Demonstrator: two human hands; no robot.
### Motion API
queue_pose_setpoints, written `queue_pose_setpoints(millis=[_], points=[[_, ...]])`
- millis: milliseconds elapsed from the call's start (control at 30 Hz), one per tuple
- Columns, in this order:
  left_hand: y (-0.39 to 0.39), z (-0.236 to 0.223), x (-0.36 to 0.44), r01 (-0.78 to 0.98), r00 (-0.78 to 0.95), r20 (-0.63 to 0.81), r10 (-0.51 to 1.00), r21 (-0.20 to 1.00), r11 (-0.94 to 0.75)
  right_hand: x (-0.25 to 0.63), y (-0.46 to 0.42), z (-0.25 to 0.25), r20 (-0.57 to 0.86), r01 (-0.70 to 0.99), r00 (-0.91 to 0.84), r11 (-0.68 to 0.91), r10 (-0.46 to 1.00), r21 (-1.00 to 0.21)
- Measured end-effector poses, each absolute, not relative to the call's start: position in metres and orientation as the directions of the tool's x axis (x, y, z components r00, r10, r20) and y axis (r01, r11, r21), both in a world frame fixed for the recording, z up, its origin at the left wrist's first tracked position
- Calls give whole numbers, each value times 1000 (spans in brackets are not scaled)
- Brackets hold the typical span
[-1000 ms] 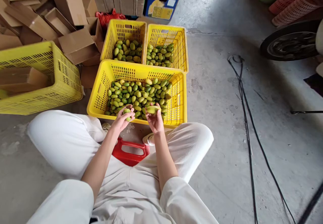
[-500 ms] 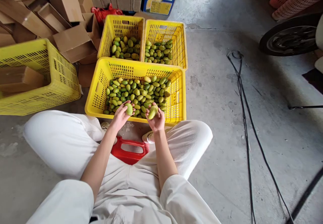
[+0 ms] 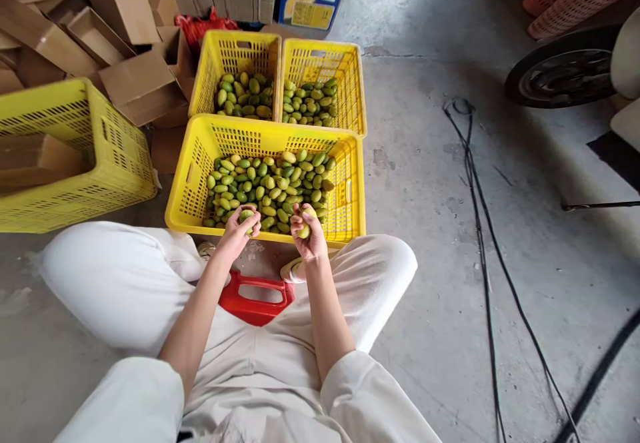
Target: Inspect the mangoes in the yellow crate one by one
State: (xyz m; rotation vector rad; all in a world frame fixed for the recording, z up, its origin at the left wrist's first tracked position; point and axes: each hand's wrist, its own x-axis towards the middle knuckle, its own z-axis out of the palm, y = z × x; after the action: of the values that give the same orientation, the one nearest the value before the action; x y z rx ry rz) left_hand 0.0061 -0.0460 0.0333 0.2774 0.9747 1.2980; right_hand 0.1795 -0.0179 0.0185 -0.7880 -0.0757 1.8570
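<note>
My left hand [image 3: 239, 230] is closed around a green mango [image 3: 247, 216], its fingers covering part of the fruit. In my right hand [image 3: 311, 236] a yellow-green mango [image 3: 303, 230] is gripped, with the fingers curled over it. Both hands are held above the near rim of a large yellow crate [image 3: 270, 130], a little apart from each other. Many small green and yellowish mangoes [image 3: 270, 183] lie in that crate, heaped towards its middle and left.
Behind stand two smaller yellow crates, left [image 3: 240, 43] and right [image 3: 350, 63], with more mangoes. Another yellow crate [image 3: 120, 150] and cardboard boxes [image 3: 145, 86] are at left. Between my legs is a red plastic stool [image 3: 257, 313]. Black cable [image 3: 483, 230] lies on the floor at right.
My fingers have curled more tightly around both mangoes, and the hands have turned, so less of each fruit shows. The whole view has shifted slightly.
</note>
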Motion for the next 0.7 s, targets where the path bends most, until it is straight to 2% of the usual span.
queue_pose_setpoints(millis=[167,300,433,567,700], points=[[-52,66,6,-810,14,-484,875,508,294,179,-28,46,-424,-797,-189,-390,886,-461],[-68,79,8,-794,-32,-481,876,545,270,172,-42,67,-401,-793,-200,-388,894,-470],[-74,73,7,-771,-20,-484,875,564,295,166,-50,64,-388,-780,-164,-360,907,-512],[-70,64,3,-793,-89,-456,885,570,214,168,-52,55,-419,-825,-159,-353,894,-441],[-67,60,0,-809,-27,-457,889,532,249,169,-50,56,-457,-866,-178,-359,872,-348]])
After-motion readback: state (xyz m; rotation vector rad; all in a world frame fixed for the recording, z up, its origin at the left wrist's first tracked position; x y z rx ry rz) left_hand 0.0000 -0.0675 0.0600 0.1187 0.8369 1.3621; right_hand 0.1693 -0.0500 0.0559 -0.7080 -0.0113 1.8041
